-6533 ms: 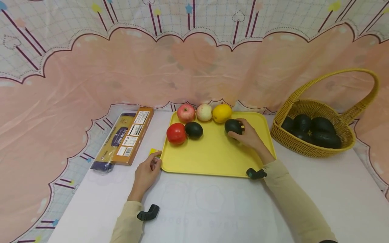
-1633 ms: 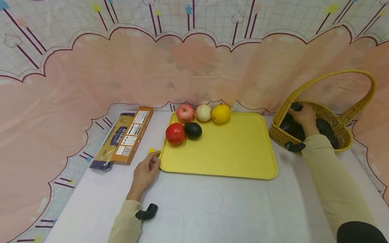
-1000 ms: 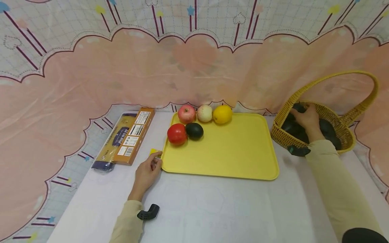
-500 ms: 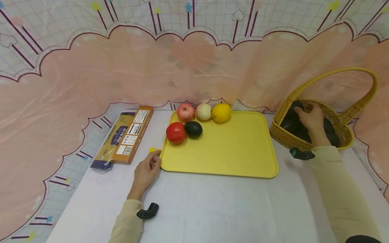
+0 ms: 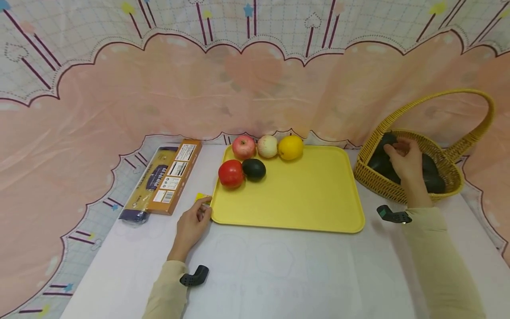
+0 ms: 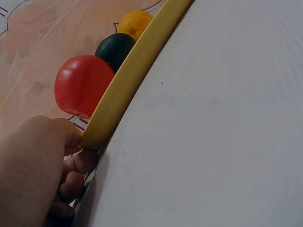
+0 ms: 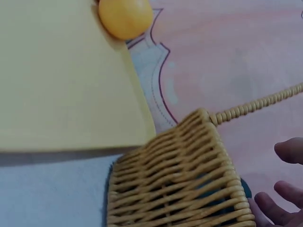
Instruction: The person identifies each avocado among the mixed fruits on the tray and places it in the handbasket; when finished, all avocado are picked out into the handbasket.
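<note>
My left hand (image 5: 190, 228) pinches the left rim of the yellow tray (image 5: 303, 199), thumb over the edge and fingers curled below in the left wrist view. Over the wicker basket (image 5: 372, 186) at the right is my right hand (image 5: 411, 166), its thumb and fingers spread with nothing between them. Several dark green avocados (image 5: 432, 179) lie in the basket, partly hidden by that hand. On the tray, another avocado (image 5: 254, 169) sits against a round red fruit (image 5: 231, 174). Behind them stand a pink apple (image 5: 244, 147), a pale round fruit (image 5: 267, 146) and a yellow fruit (image 5: 291, 147).
A spaghetti packet (image 5: 149, 186) and an orange-brown box (image 5: 175, 177) lie side by side left of the tray. A small yellow item (image 5: 202, 197) shows by the left fingertips. The basket's tall handle (image 5: 470, 93) arches up; a patterned cloth (image 5: 255, 97) hangs behind.
The avocado that my right hand held over the tray is off it; that hand went into the basket, then let go and drew back slightly with fingers spread. The left hand stays at the rim.
</note>
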Available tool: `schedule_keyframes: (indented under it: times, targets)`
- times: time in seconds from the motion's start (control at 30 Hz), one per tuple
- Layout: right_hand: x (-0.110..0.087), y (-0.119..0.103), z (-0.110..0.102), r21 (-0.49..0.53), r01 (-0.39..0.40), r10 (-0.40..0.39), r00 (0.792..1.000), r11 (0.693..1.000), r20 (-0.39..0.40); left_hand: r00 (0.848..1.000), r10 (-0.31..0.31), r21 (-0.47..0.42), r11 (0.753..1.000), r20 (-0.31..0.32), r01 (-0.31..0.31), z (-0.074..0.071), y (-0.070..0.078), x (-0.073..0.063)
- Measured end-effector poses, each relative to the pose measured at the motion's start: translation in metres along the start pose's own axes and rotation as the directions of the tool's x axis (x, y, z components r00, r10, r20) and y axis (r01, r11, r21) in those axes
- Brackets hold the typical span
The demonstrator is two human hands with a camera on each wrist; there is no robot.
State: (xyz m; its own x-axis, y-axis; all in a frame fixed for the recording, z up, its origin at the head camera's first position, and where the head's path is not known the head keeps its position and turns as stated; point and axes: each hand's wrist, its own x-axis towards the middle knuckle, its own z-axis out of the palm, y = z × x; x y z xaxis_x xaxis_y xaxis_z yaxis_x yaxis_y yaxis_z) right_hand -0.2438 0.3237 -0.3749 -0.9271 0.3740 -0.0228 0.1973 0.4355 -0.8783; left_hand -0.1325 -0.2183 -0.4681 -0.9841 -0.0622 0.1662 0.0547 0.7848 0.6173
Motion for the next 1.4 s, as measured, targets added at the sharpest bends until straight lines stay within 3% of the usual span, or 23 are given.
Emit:
schedule_keyframes:
  times: [0.37,0.53,0.77,0.97,1.13,1.4]
  targets:
    - [-0.022,-0.005,0.010,0.133,0.106,-0.098,0.993,0.985,-0.064,1.000,-0.003,-0.003,1.000,0.002,0.003,0.000,0.000,0.000]
    - [-0.031,-0.007,0.012,0.239,0.139,-0.121,0.989,0.961,-0.091,1.000,0.003,-0.004,1.000,0.004,-0.003,0.000,0.001,0.000]
    - [-0.043,-0.010,0.025,0.344,0.247,-0.213,0.968,0.906,-0.134,1.000,0.007,-0.002,1.000,0.001,-0.007,0.000,0.000,0.001]
    - [-0.049,-0.007,0.042,0.345,0.295,-0.283,0.955,0.891,-0.084,1.000,-0.003,0.000,1.000,0.008,0.003,-0.001,0.001,0.000]
    - [-0.058,-0.010,0.060,0.299,0.376,-0.392,0.920,0.877,-0.007,1.000,-0.002,0.002,1.000,0.008,0.002,-0.001,0.000,0.000]
    - [-0.079,-0.034,0.086,0.353,0.405,-0.476,0.868,0.844,0.142,1.000,0.020,-0.011,1.000,-0.020,-0.020,0.000,0.000,0.000]
